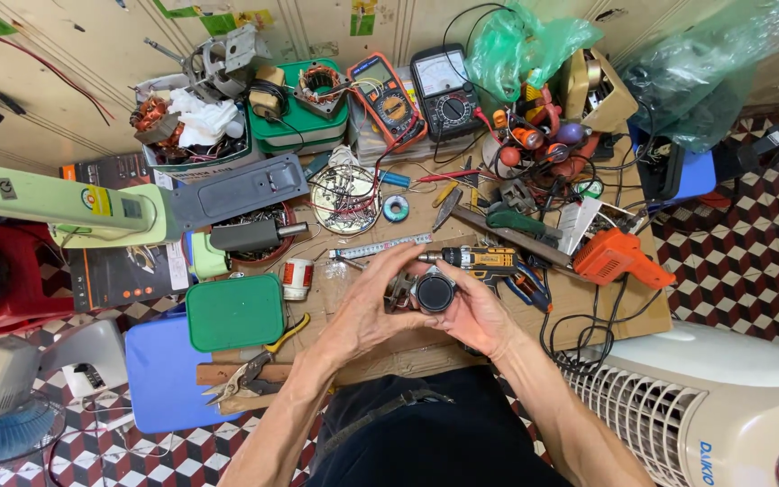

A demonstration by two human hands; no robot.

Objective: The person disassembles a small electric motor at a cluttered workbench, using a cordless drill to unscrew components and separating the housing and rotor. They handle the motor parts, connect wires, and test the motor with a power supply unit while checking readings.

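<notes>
Our left hand [367,307] and right hand [472,313] clamped together around a small round black metal motor part [434,290], at table centre, yellow-black cordless drill [480,261] at one o'clock, green square plastic lid [234,312] at nine

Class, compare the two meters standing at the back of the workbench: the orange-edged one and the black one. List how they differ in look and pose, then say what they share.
The orange-edged meter has a small flat screen; the black meter has a wide pale dial face with a needle scale. The orange-edged meter leans tilted to one side, while the black meter stands straighter. The orange-edged meter sits left of the black meter. Both have a round selector knob and wire leads, and neither is touched by the hands.
</notes>
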